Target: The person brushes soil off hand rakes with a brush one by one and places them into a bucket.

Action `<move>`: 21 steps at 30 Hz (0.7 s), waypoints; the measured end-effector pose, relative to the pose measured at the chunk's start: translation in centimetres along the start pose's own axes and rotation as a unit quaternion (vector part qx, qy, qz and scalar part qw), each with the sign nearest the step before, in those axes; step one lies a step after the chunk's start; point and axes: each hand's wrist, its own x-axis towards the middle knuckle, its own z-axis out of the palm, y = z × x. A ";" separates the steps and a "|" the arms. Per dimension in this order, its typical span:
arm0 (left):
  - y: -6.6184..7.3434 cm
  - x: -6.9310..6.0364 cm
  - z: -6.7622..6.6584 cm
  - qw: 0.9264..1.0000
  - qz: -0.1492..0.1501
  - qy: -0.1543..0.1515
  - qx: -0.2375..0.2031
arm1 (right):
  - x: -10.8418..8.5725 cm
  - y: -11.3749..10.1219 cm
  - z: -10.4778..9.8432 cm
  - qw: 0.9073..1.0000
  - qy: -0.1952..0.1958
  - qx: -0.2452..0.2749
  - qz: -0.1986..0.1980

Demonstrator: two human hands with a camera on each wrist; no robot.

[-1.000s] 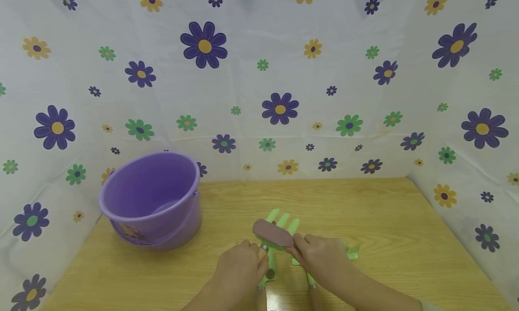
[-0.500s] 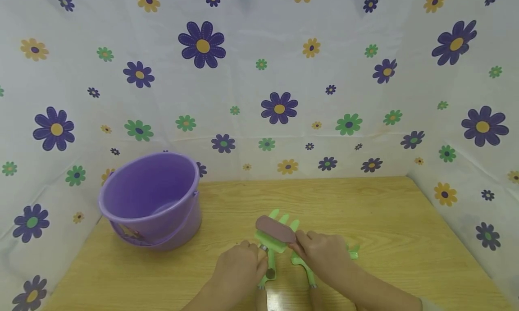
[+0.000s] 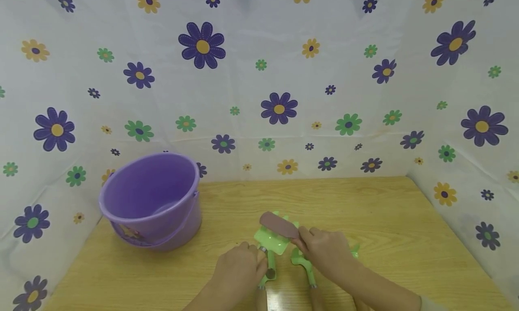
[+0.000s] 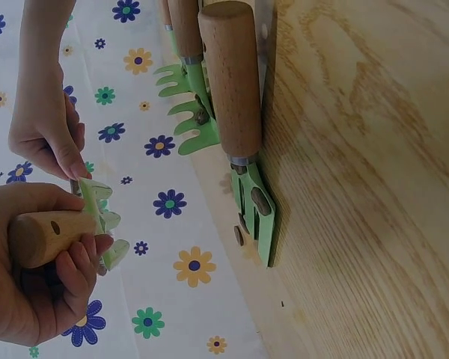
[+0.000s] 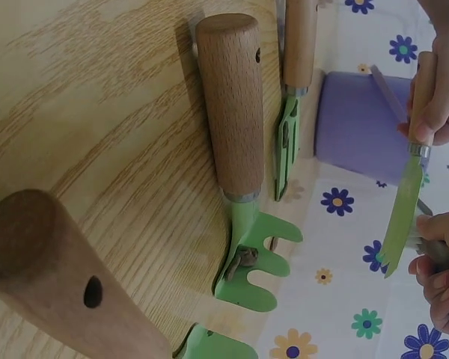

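My left hand grips the wooden handle of a green hand fork, raised above the table. In the left wrist view, curled fingers wrap this handle. My right hand holds the narrow end of a flat mauve paddle-shaped tool; its exact kind is unclear. The paddle lies over the fork's head and hides part of the tines in the head view. Whether the two touch, I cannot tell. In the right wrist view, the fork's green head appears nearly edge-on beside my right hand.
Several wooden-handled green garden tools lie on the table, including a slotted one and a hand rake, both with brown bits on them. A purple bucket stands at left. Flower-printed sheeting encloses the table's back and sides.
My right hand and the mauve tool have shifted slightly rightward across the fork. The fork's head has tilted, so its tines look shorter. My left hand has stayed nearly in place.
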 end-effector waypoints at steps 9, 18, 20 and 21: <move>0.0 -0.1 0.1 1.000 0.011 0.006 -0.004 | -0.2 0.9 0.3 1.000 0.012 -0.012 0.003; -0.1 -0.1 0.4 0.999 0.038 0.007 0.005 | -0.7 1.8 0.6 0.999 -0.014 -0.035 0.025; -0.1 -0.1 0.4 0.999 0.033 0.004 0.000 | -0.8 1.9 0.6 0.999 -0.025 -0.032 0.027; -0.1 -0.2 0.4 1.000 0.030 0.002 -0.002 | -0.8 1.9 0.6 0.999 -0.031 -0.031 0.028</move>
